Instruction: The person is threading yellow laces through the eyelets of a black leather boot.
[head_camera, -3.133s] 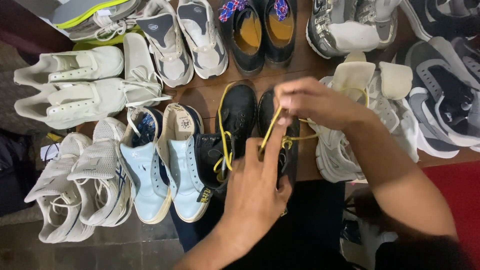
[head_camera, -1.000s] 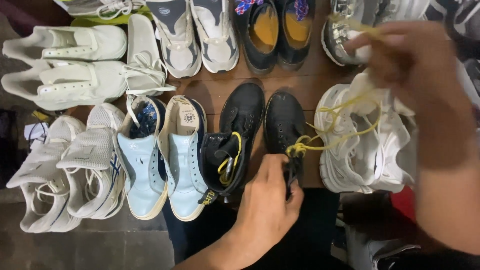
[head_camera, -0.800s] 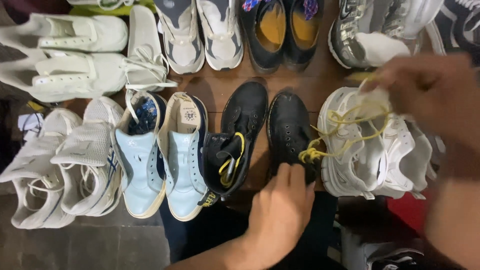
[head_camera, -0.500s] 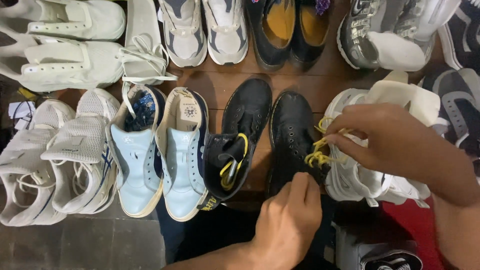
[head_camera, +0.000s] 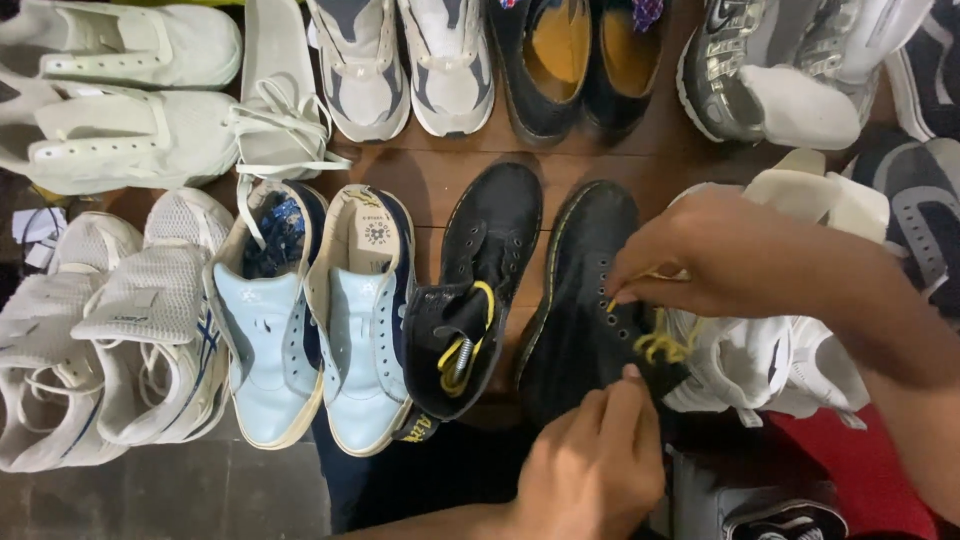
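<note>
Two black lace-up boots stand side by side on a brown wooden surface (head_camera: 440, 180). The right boot (head_camera: 585, 290) has a yellow lace (head_camera: 660, 345) bunched at its eyelets. My right hand (head_camera: 720, 255) pinches that lace just above the boot's eyelet rows. My left hand (head_camera: 595, 465) holds the boot at its ankle opening from below. The left boot (head_camera: 475, 290) lies untouched, with a loose yellow lace tucked in its opening.
A pale blue pair of sneakers (head_camera: 310, 320) sits left of the boots, white mesh sneakers (head_camera: 120, 330) further left. White shoes (head_camera: 780, 360) lie under my right forearm. Black shoes with tan insoles (head_camera: 575, 55) and grey sneakers (head_camera: 400, 60) line the back row.
My right hand, earlier raised with the yellow lace pulled long to the right, has come down to the boot's eyelets. The boot has tilted slightly; my left hand stays at its ankle.
</note>
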